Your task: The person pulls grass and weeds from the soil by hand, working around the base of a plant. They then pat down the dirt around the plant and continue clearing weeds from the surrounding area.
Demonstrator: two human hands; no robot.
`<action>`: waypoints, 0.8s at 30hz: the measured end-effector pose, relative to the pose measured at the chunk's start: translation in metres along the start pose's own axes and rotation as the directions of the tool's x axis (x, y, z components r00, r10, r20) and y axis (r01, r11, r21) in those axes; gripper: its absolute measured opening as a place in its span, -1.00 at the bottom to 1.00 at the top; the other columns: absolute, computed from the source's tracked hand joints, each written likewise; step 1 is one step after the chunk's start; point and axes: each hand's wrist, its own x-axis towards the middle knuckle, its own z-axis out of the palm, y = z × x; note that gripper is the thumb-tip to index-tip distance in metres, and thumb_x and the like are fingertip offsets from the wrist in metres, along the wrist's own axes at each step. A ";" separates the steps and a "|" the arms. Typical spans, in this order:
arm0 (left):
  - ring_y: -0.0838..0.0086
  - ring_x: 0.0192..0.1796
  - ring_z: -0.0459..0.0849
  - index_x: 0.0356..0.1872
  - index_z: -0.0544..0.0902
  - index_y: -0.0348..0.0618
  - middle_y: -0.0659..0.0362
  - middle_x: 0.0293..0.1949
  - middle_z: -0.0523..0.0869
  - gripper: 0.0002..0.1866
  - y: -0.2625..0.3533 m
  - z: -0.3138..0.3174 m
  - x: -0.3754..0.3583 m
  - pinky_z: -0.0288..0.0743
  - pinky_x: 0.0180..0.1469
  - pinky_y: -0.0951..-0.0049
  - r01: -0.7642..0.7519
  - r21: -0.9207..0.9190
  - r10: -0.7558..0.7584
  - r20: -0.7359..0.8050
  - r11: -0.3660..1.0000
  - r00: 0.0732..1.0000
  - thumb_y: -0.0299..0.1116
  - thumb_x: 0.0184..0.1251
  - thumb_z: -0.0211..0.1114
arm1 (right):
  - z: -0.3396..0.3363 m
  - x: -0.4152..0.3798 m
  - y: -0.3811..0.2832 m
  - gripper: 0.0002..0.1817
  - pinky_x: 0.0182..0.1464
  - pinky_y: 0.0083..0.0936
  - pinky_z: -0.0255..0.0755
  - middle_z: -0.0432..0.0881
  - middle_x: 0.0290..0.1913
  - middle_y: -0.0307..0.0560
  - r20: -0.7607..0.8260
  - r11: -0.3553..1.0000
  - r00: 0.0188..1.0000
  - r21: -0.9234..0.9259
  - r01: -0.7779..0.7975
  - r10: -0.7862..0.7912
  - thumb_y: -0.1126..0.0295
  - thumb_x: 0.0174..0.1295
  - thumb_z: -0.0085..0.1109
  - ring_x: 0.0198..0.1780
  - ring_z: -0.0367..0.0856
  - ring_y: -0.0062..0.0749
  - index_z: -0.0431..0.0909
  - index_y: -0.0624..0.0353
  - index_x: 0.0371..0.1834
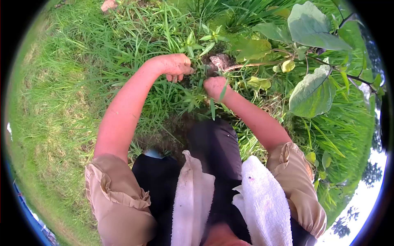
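My left hand point(175, 67) reaches into low green weeds point(198, 74), with curled fingers and the index and thumb side closed at the leafy stems. Opposite it, my right hand point(216, 87) is a closed fist low over the ground, its fingers turned away from view. What the fist holds, if anything, is hidden. A grass blade point(223, 91) crosses the back of that hand. Just beyond both hands lie dark soil point(212, 70) and a pale brownish clump point(221, 61) at the base of a woody plant stem point(254, 64).
A broad-leaved plant point(314, 93) leans out to the right, its large leaves close to my right arm. Thick grass point(82, 69) surrounds me. My bent knee point(215, 143) is below the hands, and a white towel point(264, 201) hangs from my neck. A stone-like lump point(108, 5) lies far left.
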 end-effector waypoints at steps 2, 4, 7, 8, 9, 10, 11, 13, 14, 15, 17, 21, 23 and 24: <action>0.46 -0.45 0.65 -0.30 0.49 -0.22 0.12 -0.41 0.67 -0.70 0.004 0.017 0.024 0.50 -0.47 0.43 -0.105 -0.099 0.104 -0.016 0.990 0.994 -0.13 0.35 0.11 | -0.004 -0.007 0.020 -0.78 -0.17 -0.24 0.52 0.64 -0.37 0.09 -0.011 0.998 0.998 0.009 0.065 -0.065 0.46 -0.19 0.11 -0.22 0.64 -0.06 0.60 0.15 -0.38; 0.47 -0.48 0.65 -0.36 0.48 -0.23 0.11 -0.45 0.67 -0.69 -0.036 0.031 0.043 0.49 -0.46 0.43 -0.215 -0.220 0.207 -0.060 0.951 0.976 -0.14 0.34 0.12 | 0.006 0.002 0.005 -0.85 -0.20 -0.26 0.52 0.64 -0.36 0.04 -0.078 0.997 0.997 0.079 -0.017 0.023 0.40 -0.13 0.12 -0.20 0.64 -0.09 0.58 0.15 -0.44; 0.52 -0.55 0.60 -0.34 0.52 -0.28 0.15 -0.53 0.64 -0.78 -0.039 0.025 0.059 0.45 -0.54 0.50 -0.213 -0.205 0.182 -0.161 0.955 0.970 -0.28 0.31 0.18 | 0.013 -0.005 -0.008 -0.88 -0.26 -0.26 0.49 0.62 -0.39 0.02 -0.122 0.972 0.986 0.217 -0.087 0.115 0.37 -0.09 0.10 -0.24 0.62 -0.07 0.55 0.14 -0.49; 0.55 -0.57 0.57 -0.34 0.53 -0.27 0.16 -0.53 0.63 -0.81 -0.037 0.023 0.063 0.43 -0.55 0.52 -0.328 -0.288 0.254 -0.265 0.900 0.930 -0.31 0.31 0.18 | 0.022 -0.013 -0.017 -0.88 -0.26 -0.25 0.48 0.61 -0.40 0.03 -0.126 0.960 0.983 0.263 -0.096 0.133 0.37 -0.09 0.09 -0.24 0.62 -0.07 0.55 0.14 -0.49; 0.58 -0.59 0.54 -0.35 0.53 -0.26 0.17 -0.54 0.63 -0.83 -0.037 0.025 0.068 0.41 -0.57 0.55 -0.437 -0.363 0.304 -0.367 0.823 0.879 -0.34 0.30 0.18 | 0.030 -0.024 -0.030 -0.87 -0.27 -0.24 0.48 0.61 -0.40 0.03 -0.124 0.945 0.981 0.311 -0.104 0.149 0.37 -0.10 0.09 -0.24 0.62 -0.07 0.55 0.13 -0.48; 0.63 -0.62 0.48 -0.35 0.53 -0.23 0.19 -0.53 0.63 -0.88 -0.032 0.028 0.075 0.38 -0.59 0.57 -0.531 -0.313 0.334 -0.507 0.788 0.795 -0.39 0.30 0.18 | 0.015 -0.046 -0.058 -0.87 -0.24 -0.25 0.48 0.61 -0.40 0.04 -0.018 0.961 1.000 0.277 -0.018 0.024 0.37 -0.08 0.09 -0.24 0.62 -0.08 0.55 0.13 -0.46; 0.60 -0.53 0.54 -0.31 0.54 -0.25 0.19 -0.47 0.64 -0.91 -0.031 0.030 0.086 0.43 -0.48 0.58 -0.587 -0.393 0.345 -0.533 0.708 0.773 -0.44 0.26 0.19 | -0.003 -0.063 -0.081 -0.86 -0.22 -0.27 0.49 0.61 -0.40 0.04 0.094 0.963 0.991 0.261 0.069 -0.096 0.37 -0.06 0.08 -0.23 0.62 -0.09 0.56 0.13 -0.43; 0.55 -0.40 0.58 -0.24 0.55 -0.26 0.19 -0.40 0.65 -0.88 -0.021 0.041 0.104 0.47 -0.32 0.59 -0.742 -0.158 0.440 -0.718 0.652 0.539 -0.48 0.22 0.18 | 0.004 -0.086 -0.046 -0.81 -0.17 -0.29 0.51 0.63 -0.35 0.03 0.261 0.957 0.948 0.174 -0.232 0.182 0.37 0.00 0.09 -0.19 0.63 -0.13 0.59 0.13 -0.31; 0.52 -0.30 0.60 -0.19 0.55 -0.26 0.17 -0.32 0.67 -0.84 -0.016 0.045 0.113 0.46 -0.22 0.57 -0.766 -0.177 0.442 -0.727 0.618 0.525 -0.50 0.21 0.18 | -0.001 -0.089 -0.026 -0.74 -0.11 -0.29 0.52 0.64 -0.28 -0.02 0.449 0.914 0.819 0.010 -0.405 0.358 0.40 0.05 0.08 -0.14 0.63 -0.19 0.58 0.11 -0.17; 0.41 -0.34 0.62 -0.25 0.55 -0.23 0.13 -0.37 0.65 -0.86 -0.009 0.048 0.118 0.48 -0.26 0.48 -0.769 -0.076 0.447 -0.776 0.634 0.445 -0.53 0.15 0.16 | -0.011 -0.096 -0.014 -0.73 -0.07 -0.26 0.52 0.58 -0.09 0.00 0.425 0.899 0.803 -0.066 -0.434 0.419 0.43 0.07 0.07 -0.10 0.63 -0.17 0.58 0.11 -0.13; 0.23 -0.33 0.61 -0.33 0.53 -0.20 0.10 -0.38 0.62 -0.89 -0.006 0.049 0.129 0.49 -0.26 0.34 -0.655 0.155 0.454 -0.833 0.740 0.316 -0.52 0.09 0.19 | -0.022 -0.092 -0.003 -0.70 0.01 -0.24 0.49 0.44 0.06 0.10 0.286 0.856 0.811 -0.079 -0.511 0.510 0.48 0.06 0.06 -0.04 0.58 -0.08 0.53 0.18 -0.09; 0.12 -0.20 0.60 -0.33 0.54 -0.17 0.11 -0.27 0.61 -0.83 -0.029 0.059 0.154 0.49 -0.18 0.24 -0.616 0.183 0.452 -0.835 0.766 0.313 -0.31 0.14 0.21 | -0.017 -0.034 0.021 -0.44 0.25 -0.24 0.29 0.25 0.24 0.24 -0.064 0.812 0.811 0.117 -0.572 0.581 0.58 0.01 0.01 0.29 0.25 0.04 0.31 0.20 0.19; 0.12 -0.18 0.61 -0.29 0.55 -0.19 0.08 -0.22 0.62 -0.78 -0.032 0.052 0.154 0.49 -0.14 0.25 -0.664 0.255 0.523 -0.818 0.703 0.239 -0.25 0.15 0.22 | 0.017 -0.023 0.057 -0.37 0.29 -0.22 0.27 0.08 0.42 0.06 -0.157 0.799 0.839 -0.257 -0.544 0.521 0.51 0.10 -0.08 0.35 0.17 0.07 0.17 0.17 0.34; 0.14 -0.19 0.63 -0.28 0.56 -0.22 0.07 -0.20 0.63 -0.73 -0.037 0.054 0.155 0.49 -0.16 0.25 -0.666 0.183 0.490 -0.816 0.723 0.307 -0.22 0.13 0.24 | 0.028 -0.014 0.077 -0.33 0.36 -0.21 0.15 -0.06 0.49 -0.02 -0.075 0.748 0.744 0.079 -0.659 0.664 0.37 0.19 -0.12 0.41 0.06 0.07 0.04 0.01 0.44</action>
